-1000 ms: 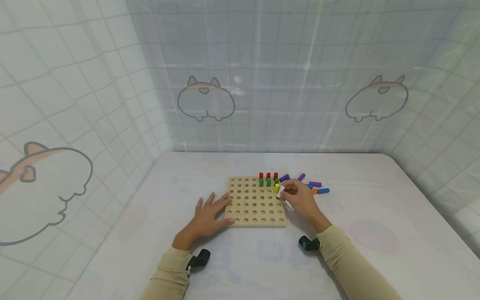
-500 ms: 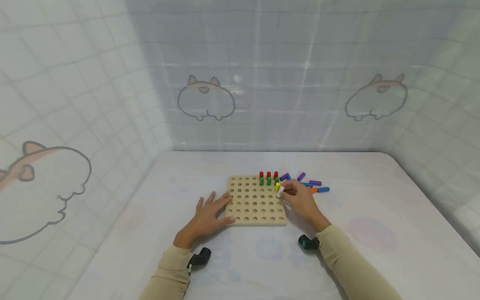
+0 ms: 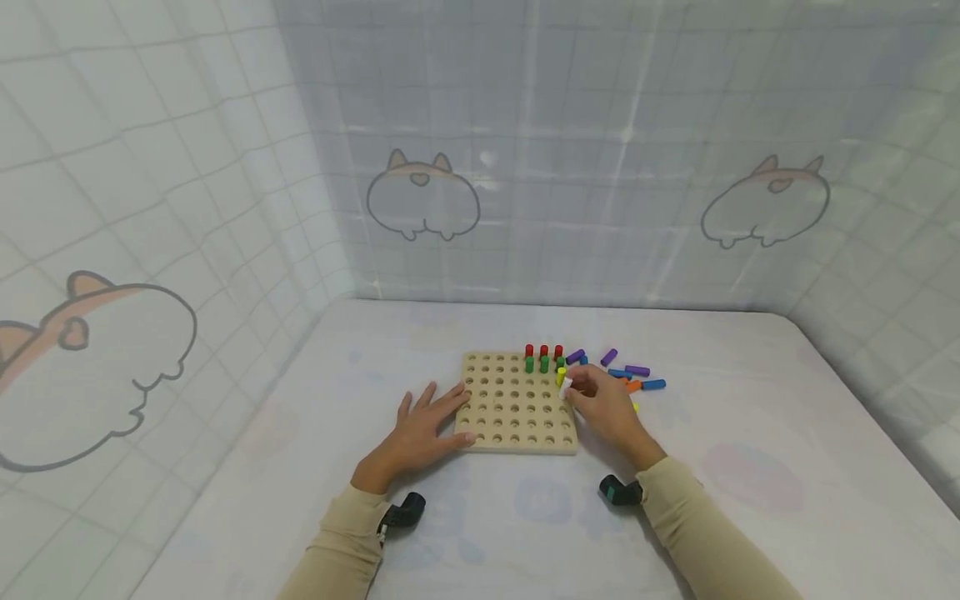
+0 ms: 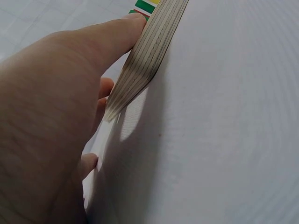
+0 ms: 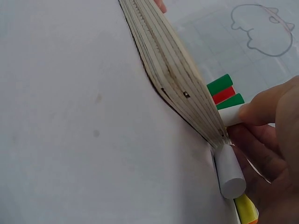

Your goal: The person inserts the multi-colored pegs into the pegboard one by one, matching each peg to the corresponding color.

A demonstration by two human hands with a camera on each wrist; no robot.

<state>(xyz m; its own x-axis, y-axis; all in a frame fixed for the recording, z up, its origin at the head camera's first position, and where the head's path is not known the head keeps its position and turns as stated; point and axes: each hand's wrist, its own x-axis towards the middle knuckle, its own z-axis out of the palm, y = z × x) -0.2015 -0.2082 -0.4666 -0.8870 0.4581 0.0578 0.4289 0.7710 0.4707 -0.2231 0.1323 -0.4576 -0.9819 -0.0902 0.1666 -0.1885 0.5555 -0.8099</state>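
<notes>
A pale wooden pegboard (image 3: 517,451) with rows of holes lies on the table. My right hand (image 3: 611,412) pinches a white peg (image 3: 566,387) between thumb and fingers at the board's right side, just nearer than a yellow peg (image 3: 561,375). In the right wrist view, the pinched white peg (image 5: 230,115) meets the board's face; its lower end is hard to make out. Green pegs (image 3: 544,365) and red pegs (image 3: 543,351) stand in the two farthest rows. My left hand (image 3: 418,435) rests with spread fingers on the board's left edge, thumb over the near corner.
Loose purple pegs (image 3: 637,371), blue pegs (image 3: 653,385) and an orange peg (image 3: 633,386) lie right of the board. Another white peg (image 5: 231,172) lies against the board's side under my right hand, beside a yellow peg (image 5: 245,210). A patterned curtain (image 3: 585,233) surrounds the table.
The head view has shifted slightly, so everything sits a little farther right. My right hand still pinches the white peg at the same place on the board; the left hand stays put.
</notes>
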